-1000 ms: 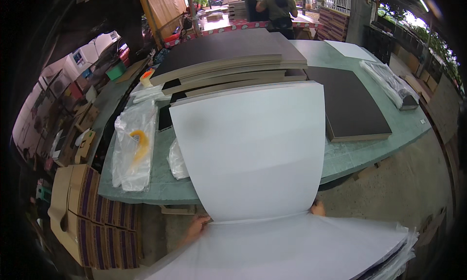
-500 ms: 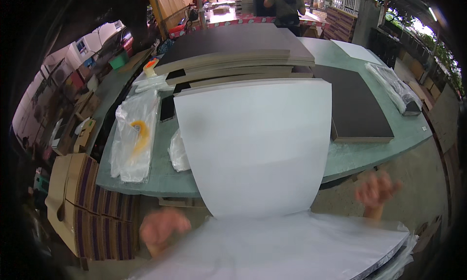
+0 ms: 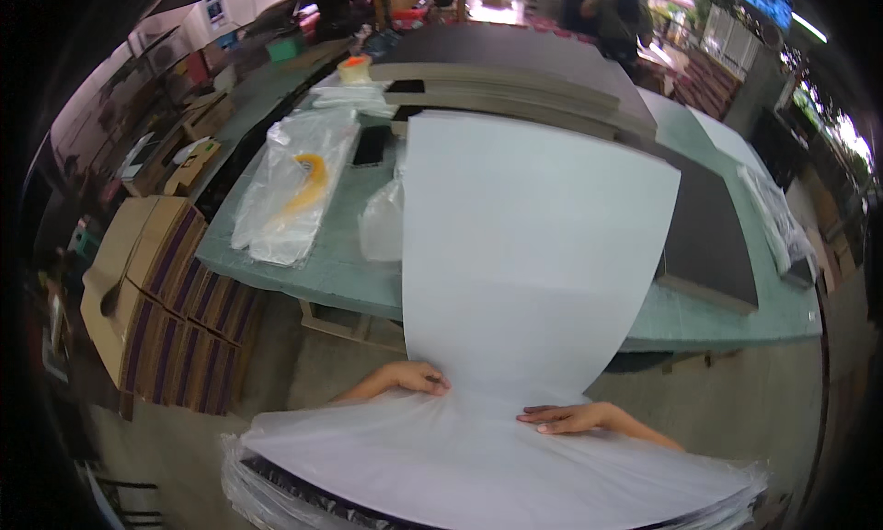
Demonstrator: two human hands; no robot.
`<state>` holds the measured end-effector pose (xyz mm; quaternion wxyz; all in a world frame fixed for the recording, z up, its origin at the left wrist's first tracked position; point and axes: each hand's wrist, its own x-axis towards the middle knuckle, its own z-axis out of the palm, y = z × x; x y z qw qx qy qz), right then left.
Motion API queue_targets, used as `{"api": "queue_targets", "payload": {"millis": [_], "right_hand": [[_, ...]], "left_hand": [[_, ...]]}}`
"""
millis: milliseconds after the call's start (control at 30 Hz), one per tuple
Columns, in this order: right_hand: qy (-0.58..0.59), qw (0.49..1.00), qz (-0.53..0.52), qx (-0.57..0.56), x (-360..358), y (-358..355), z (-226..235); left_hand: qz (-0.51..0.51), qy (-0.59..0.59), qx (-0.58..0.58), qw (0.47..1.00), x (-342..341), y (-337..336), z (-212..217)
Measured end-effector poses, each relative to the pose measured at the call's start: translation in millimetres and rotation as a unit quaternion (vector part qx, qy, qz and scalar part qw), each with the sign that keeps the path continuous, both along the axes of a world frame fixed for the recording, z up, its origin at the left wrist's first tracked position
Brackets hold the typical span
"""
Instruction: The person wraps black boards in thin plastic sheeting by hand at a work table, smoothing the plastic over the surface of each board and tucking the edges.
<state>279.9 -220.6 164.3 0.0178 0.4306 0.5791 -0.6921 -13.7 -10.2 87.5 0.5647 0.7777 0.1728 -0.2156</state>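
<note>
A large white panel [image 3: 533, 226] stretches from the table toward me, and its near end goes down into a clear plastic bag [image 3: 441, 447] spread wide in front of me. At the left side of the bag's mouth my left hand [image 3: 416, 377] has its fingers curled and closed on the plastic edge. My right hand [image 3: 568, 418] lies palm down on top of the bag, fingers stretched toward the panel. Further plastic and a dark edge show beneath the bag at the bottom of the view.
A green table [image 3: 727, 323] carries a stack of dark boards [image 3: 515, 47], another dark board [image 3: 708, 231], plastic bags [image 3: 285, 203] with a yellow strip, a tape roll [image 3: 354, 68] and a black flat object [image 3: 371, 145]. Folded cardboard boxes [image 3: 175, 318] stand left. A person [image 3: 616, 19] is beyond.
Both hands, raised and blurred apart at the sides before, have come inward onto the bag's mouth. The left now closes on its edge; the right lies flat. The view has turned left.
</note>
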Motion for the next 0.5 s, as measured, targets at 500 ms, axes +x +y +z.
{"api": "queue_targets", "payload": {"millis": [500], "right_hand": [[-0.138,0.986,-0.062,0.069,9,6,-81]], "left_hand": [[0.339,-0.19,0.599,0.7,44,198,46]]}}
